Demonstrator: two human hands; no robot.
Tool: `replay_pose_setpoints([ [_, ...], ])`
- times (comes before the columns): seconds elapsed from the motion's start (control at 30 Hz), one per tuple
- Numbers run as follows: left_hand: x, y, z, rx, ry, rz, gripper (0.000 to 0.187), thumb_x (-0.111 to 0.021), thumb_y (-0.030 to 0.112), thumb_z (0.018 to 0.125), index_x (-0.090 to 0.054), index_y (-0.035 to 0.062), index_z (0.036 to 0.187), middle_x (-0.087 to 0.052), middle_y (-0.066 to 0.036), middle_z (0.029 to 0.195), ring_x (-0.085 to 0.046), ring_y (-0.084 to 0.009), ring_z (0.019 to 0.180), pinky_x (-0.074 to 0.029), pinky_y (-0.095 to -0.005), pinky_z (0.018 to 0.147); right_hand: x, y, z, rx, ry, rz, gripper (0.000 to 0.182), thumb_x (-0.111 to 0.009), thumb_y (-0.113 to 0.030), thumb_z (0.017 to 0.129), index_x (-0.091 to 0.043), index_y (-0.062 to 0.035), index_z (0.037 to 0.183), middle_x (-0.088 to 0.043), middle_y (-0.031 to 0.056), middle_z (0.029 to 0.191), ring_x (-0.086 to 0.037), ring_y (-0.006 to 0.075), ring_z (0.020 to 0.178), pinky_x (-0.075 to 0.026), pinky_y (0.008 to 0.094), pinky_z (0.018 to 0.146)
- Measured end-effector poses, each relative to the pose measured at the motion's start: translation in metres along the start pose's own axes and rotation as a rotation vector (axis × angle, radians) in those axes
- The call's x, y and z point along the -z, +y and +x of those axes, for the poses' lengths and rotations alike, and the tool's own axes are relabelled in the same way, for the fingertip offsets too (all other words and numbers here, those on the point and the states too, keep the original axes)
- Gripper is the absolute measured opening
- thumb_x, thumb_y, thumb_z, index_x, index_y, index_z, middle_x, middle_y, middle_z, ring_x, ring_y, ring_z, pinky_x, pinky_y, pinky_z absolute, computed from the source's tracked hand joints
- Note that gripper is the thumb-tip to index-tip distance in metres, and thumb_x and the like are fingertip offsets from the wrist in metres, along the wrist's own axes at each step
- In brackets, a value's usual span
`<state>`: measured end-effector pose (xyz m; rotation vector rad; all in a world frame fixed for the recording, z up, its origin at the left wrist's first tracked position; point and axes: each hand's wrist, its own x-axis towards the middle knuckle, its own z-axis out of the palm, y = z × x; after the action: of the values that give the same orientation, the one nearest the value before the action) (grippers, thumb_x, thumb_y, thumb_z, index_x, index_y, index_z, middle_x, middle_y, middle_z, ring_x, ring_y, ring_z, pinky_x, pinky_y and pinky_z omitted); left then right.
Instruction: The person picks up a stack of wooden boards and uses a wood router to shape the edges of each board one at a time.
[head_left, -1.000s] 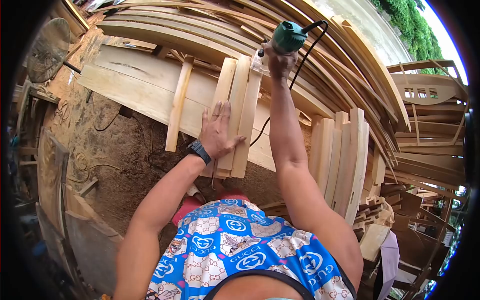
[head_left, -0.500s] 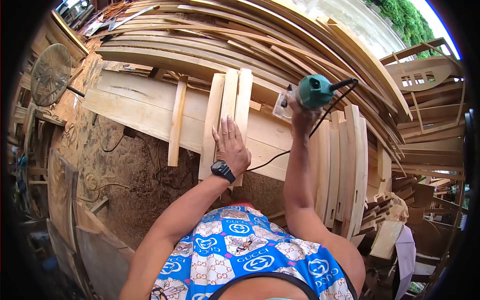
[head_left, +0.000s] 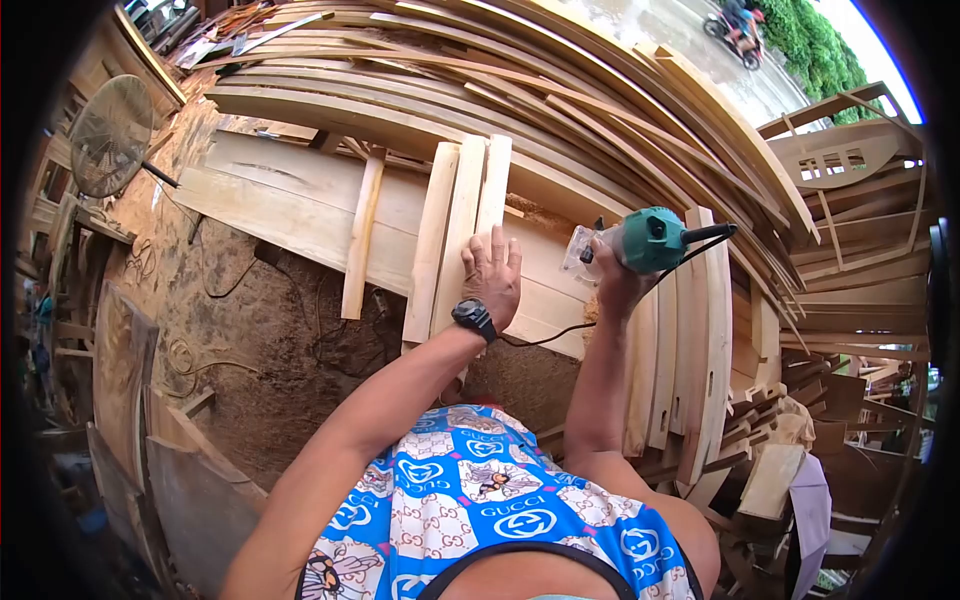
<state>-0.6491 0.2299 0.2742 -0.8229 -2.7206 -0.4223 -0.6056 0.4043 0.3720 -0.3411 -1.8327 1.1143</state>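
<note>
My left hand (head_left: 490, 276), with a black watch on the wrist, lies spread on the near part of the wooden pieces. Three of these wooden pieces (head_left: 465, 215) sit side by side across the wide planks. My right hand (head_left: 619, 285) is wrapped round a green trim router (head_left: 652, 241) with a clear plastic base. The router is tilted on its side, held above the planks at the right, apart from the wooden pieces. Its black cord (head_left: 555, 334) runs back towards my left wrist. What the router's bit looks like cannot be made out.
Wide planks (head_left: 270, 215) form the work surface, with a single wooden strip (head_left: 362, 240) lying across them. Long boards (head_left: 400, 95) are stacked behind. Slotted posts (head_left: 712, 370) stand at the right. A round fan (head_left: 111, 136) is at the left, and a motorbike (head_left: 735, 38) shows on the road.
The router and my right hand have moved a little right and down. My left hand has shifted right across the wooden pieces. A motorbike with riders has come into view.
</note>
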Motion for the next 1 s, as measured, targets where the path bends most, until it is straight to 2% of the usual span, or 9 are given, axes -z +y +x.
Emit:
replay_pose_setpoints([
  [0.3, 0.028, 0.01, 0.024, 0.186, -0.027, -0.219, 0.054, -0.047, 0.011, 0.095, -0.044, 0.0051, 0.149, -0.038, -0.031, 0.151, -0.051, -0.0437, 0.118, -0.046, -0.0528, 0.1, -0.003, -0.019, -0.018, -0.079, -0.009, 0.101, 0.044, -0.088, -0.01, 0.066, -0.07, -0.0019, 0.105, -0.071, 0.0059, 0.096, -0.068, 0.0199, 0.086, -0.053, 0.0358, 0.088],
  [0.43, 0.042, -0.001, 0.046, 0.309, -0.059, -0.32, 0.049, -0.044, 0.011, 0.098, -0.044, 0.0018, 0.147, -0.055, -0.029, 0.13, -0.061, -0.0415, 0.104, -0.054, -0.0506, 0.085, 0.004, -0.019, -0.02, -0.045, -0.025, 0.045, 0.049, -0.089, -0.01, 0.065, -0.069, -0.0019, 0.109, -0.071, 0.0068, 0.101, -0.068, 0.0211, 0.09, -0.053, 0.0369, 0.089],
  [0.47, 0.047, -0.006, 0.046, 0.253, 0.16, -0.289, 0.05, -0.047, 0.005, 0.093, -0.045, -0.0053, 0.142, -0.062, -0.028, 0.112, -0.064, -0.0422, 0.093, -0.055, -0.0517, 0.08, 0.006, -0.019, -0.021, -0.047, -0.03, 0.001, 0.051, -0.089, -0.01, 0.064, -0.068, -0.002, 0.11, -0.07, 0.007, 0.102, -0.068, 0.0214, 0.091, -0.053, 0.0373, 0.089],
  [0.57, 0.091, -0.039, 0.043, 0.213, 0.26, -0.579, 0.054, -0.05, -0.001, 0.084, -0.045, -0.012, 0.137, -0.063, -0.031, 0.102, -0.065, -0.044, 0.089, -0.055, -0.0519, 0.081, 0.009, -0.024, -0.025, -0.08, -0.033, 0.098, 0.05, -0.089, -0.01, 0.065, -0.068, -0.0017, 0.109, -0.07, 0.0072, 0.101, -0.068, 0.0218, 0.091, -0.053, 0.0378, 0.09],
  [0.6, 0.095, -0.056, 0.042, 0.142, 0.436, -0.591, 0.057, -0.048, -0.005, 0.077, -0.046, -0.0161, 0.133, -0.064, -0.032, 0.095, -0.065, -0.0472, 0.089, -0.054, -0.051, 0.085, 0.01, -0.022, -0.028, -0.086, -0.019, 0.11, 0.049, -0.089, -0.011, 0.065, -0.068, -0.0015, 0.109, -0.07, 0.0074, 0.1, -0.068, 0.0221, 0.09, -0.053, 0.0378, 0.089],
  [0.67, 0.115, -0.094, 0.034, 0.333, 0.34, -0.695, 0.051, -0.045, -0.006, 0.077, -0.052, -0.0131, 0.127, -0.065, -0.036, 0.106, -0.065, -0.0491, 0.101, -0.053, -0.0481, 0.093, 0.017, -0.022, -0.035, -0.088, -0.04, 0.097, 0.05, -0.089, -0.01, 0.065, -0.068, -0.0016, 0.109, -0.07, 0.0074, 0.101, -0.068, 0.0222, 0.089, -0.054, 0.0376, 0.088],
  [0.7, 0.11, -0.118, 0.028, 0.306, 0.43, -0.628, 0.047, -0.046, -0.005, 0.08, -0.055, -0.0094, 0.125, -0.065, -0.035, 0.112, -0.066, -0.0466, 0.104, -0.053, -0.0462, 0.094, 0.019, -0.023, -0.036, -0.073, -0.06, 0.083, 0.05, -0.089, -0.01, 0.065, -0.068, -0.0016, 0.11, -0.07, 0.0075, 0.101, -0.068, 0.0224, 0.089, -0.054, 0.0375, 0.088],
  [0.9, 0.02, -0.223, 0.008, 0.755, 0.081, -0.652, 0.036, -0.059, 0.0, 0.086, -0.062, -0.001, 0.122, -0.07, -0.024, 0.118, -0.067, -0.0378, 0.113, -0.053, -0.0435, 0.097, 0.022, -0.044, -0.046, -0.137, -0.056, 0.159, 0.049, -0.088, -0.005, 0.064, -0.067, -0.0015, 0.109, -0.069, 0.006, 0.1, -0.067, 0.0192, 0.088, -0.055, 0.0355, 0.085],
  [1.0, -0.036, -0.231, 0.0, 0.683, 0.178, -0.643, 0.034, -0.06, 0.001, 0.086, -0.062, -0.0007, 0.12, -0.07, -0.022, 0.116, -0.068, -0.0374, 0.108, -0.053, -0.0426, 0.096, 0.02, -0.05, -0.05, -0.171, -0.075, 0.22, 0.049, -0.087, -0.005, 0.065, -0.066, -0.0017, 0.109, -0.068, 0.0056, 0.1, -0.067, 0.0186, 0.088, -0.055, 0.0346, 0.085],
])
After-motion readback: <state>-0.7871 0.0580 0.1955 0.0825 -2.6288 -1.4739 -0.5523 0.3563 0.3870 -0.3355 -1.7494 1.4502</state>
